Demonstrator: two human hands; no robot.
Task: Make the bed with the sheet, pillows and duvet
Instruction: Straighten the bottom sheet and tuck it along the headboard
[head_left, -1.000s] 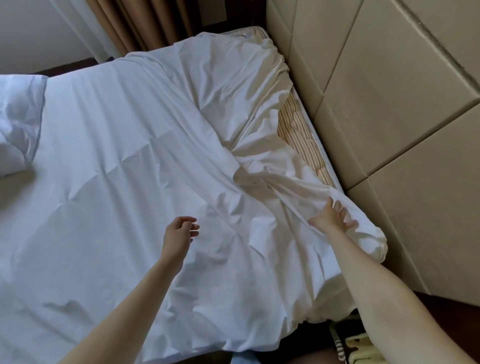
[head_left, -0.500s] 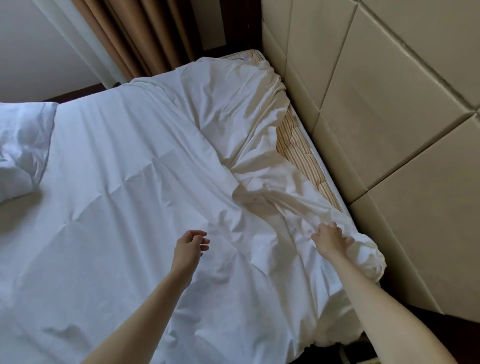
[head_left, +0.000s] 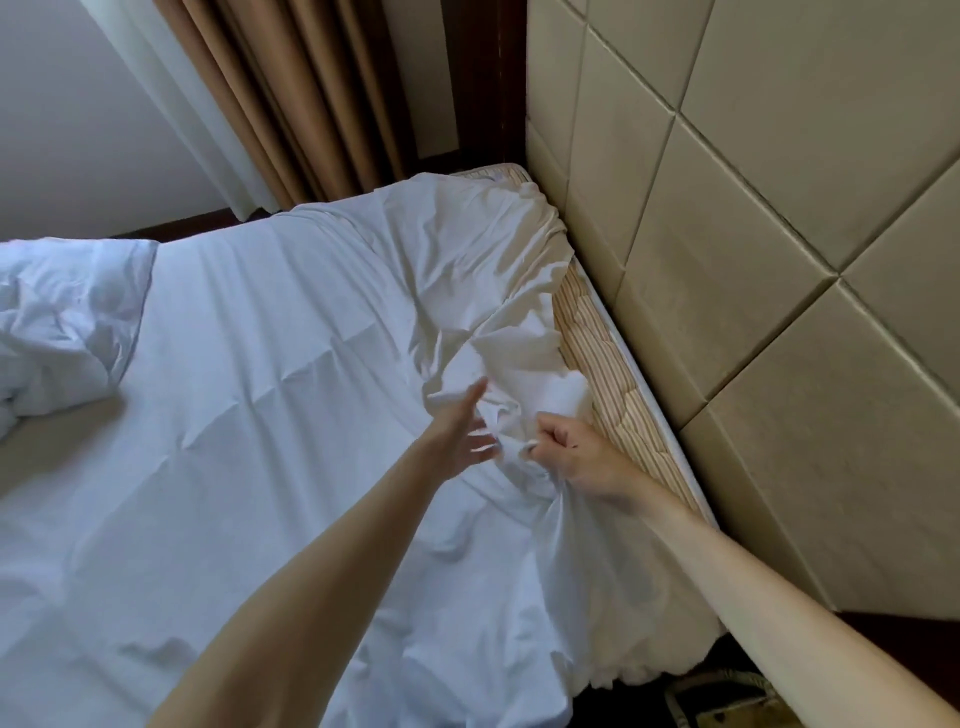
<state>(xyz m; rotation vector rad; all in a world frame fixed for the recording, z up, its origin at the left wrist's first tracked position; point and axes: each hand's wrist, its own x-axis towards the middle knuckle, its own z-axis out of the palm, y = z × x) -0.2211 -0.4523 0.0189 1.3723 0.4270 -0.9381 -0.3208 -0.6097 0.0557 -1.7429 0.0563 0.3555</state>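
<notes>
At the left edge of the bed lies a rumpled white duvet (head_left: 57, 327), bunched into soft folds and resting on the sheet. The white sheet (head_left: 270, 415) spreads across most of the mattress, fairly flat over the left and middle parts, with light creases running through it. Toward the bed's right edge it gathers into thick wrinkles and pulls back from the side, leaving a strip of striped mattress (head_left: 602, 364) bare along the padded headboard (head_left: 753, 260). At the far right corner of the bed the sheet is heaped up against the headboard panels.

The left hand (head_left: 462, 431) reaches over the sheet toward the bunched part, its fingers straight and spread apart, holding nothing; the fingertips lie at or just above the gathered cloth, and whether they touch it cannot be told. Just to its right, the right hand (head_left: 571, 457) has its fingers curled tight around a fold of the sheet, gripping it near the bed's right edge, so that the cloth is drawn up into a ridge at the fist. Below this hand the sheet hangs over the near right corner of the bed in loose folds.

Behind the far edge of the bed hang brown curtains (head_left: 311, 104), with a pale wall (head_left: 67, 130) to their left.
</notes>
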